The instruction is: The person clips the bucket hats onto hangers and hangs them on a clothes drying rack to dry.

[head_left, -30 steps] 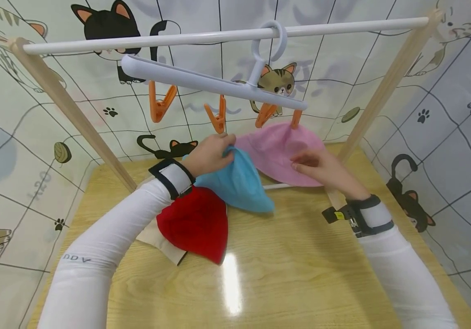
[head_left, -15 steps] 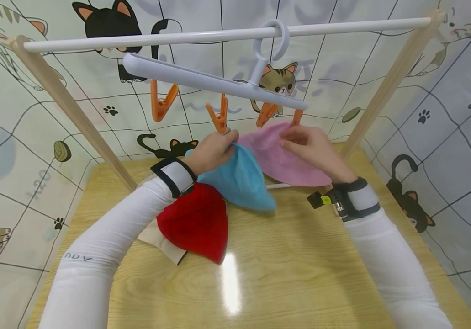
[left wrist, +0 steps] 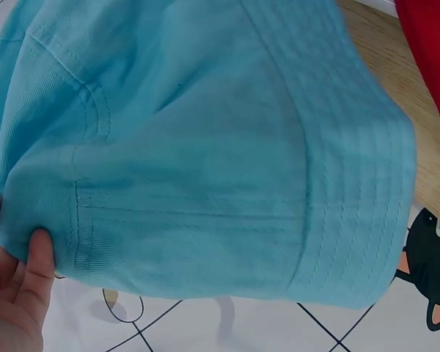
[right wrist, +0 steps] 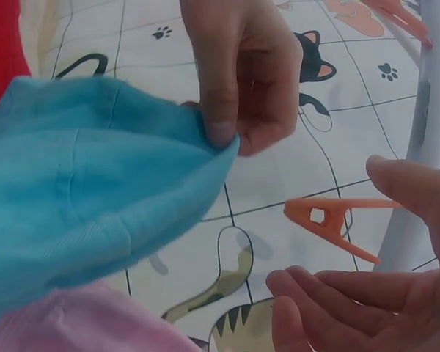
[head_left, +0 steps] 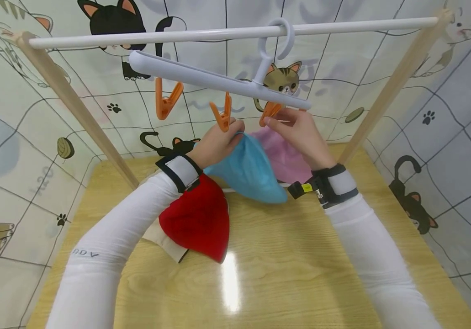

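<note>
My left hand [head_left: 217, 144] pinches a light blue bucket hat [head_left: 248, 170] by the top of its crown, so the hat hangs brim-down. That grip shows in the left wrist view, with the stitched brim [left wrist: 356, 176] to the right. My right hand [head_left: 302, 137] is at an orange clothespin [head_left: 268, 114] under the hanger. In the right wrist view, thumb and fingers are spread on either side of that clothespin [right wrist: 330, 220], not visibly touching it. Behind the blue hat hangs a pink hat [head_left: 284, 157]; its clip is mostly hidden by my right hand.
A pale hanger [head_left: 210, 80] hangs tilted from a white rod [head_left: 157, 37] on a wooden frame. Two other orange clothespins [head_left: 167, 101] hang further left. A red hat [head_left: 202, 219] lies over a beige one [head_left: 163, 242] on the wooden table [head_left: 301, 274].
My right hand has moved up and left from the pink hat to the clothespin beside it. The left hand has carried the blue hat slightly right and up.
</note>
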A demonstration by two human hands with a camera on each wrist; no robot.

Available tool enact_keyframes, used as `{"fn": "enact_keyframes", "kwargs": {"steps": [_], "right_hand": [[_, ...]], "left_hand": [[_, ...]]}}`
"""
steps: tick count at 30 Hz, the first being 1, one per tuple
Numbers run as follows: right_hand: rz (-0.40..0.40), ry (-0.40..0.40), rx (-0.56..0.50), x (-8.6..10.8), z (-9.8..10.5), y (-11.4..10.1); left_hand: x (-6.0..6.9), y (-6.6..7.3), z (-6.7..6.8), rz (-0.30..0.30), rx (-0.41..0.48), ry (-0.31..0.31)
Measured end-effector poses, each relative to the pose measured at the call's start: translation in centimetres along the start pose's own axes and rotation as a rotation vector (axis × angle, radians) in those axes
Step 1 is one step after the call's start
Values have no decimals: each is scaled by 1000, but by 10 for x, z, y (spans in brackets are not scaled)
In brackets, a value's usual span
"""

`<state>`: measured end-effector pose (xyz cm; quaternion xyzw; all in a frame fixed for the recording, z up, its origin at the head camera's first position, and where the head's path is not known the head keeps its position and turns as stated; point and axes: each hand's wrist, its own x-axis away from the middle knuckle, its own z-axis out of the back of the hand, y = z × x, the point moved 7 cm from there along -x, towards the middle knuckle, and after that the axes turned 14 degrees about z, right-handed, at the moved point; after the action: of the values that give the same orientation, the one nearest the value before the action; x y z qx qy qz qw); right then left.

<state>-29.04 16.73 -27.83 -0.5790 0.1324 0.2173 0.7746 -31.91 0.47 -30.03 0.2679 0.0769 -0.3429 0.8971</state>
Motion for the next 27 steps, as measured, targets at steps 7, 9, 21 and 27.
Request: {"fn": "enact_keyframes", "kwargs": {"steps": [7,9,21,27], "right_hand": [[107,83,-174,-7,-4,-4],[118,112,-220,-8,-5,-4],[104,235,-186,-11,-3,-2],[111,230,-180,-13,-3,-1]], "left_hand": [[-6,5,-1,-19,15,22],[-7,7,-1,-35,33,34],[-15,23,1,-132,55,68],[-19,23,6,-97,84,45]]}}
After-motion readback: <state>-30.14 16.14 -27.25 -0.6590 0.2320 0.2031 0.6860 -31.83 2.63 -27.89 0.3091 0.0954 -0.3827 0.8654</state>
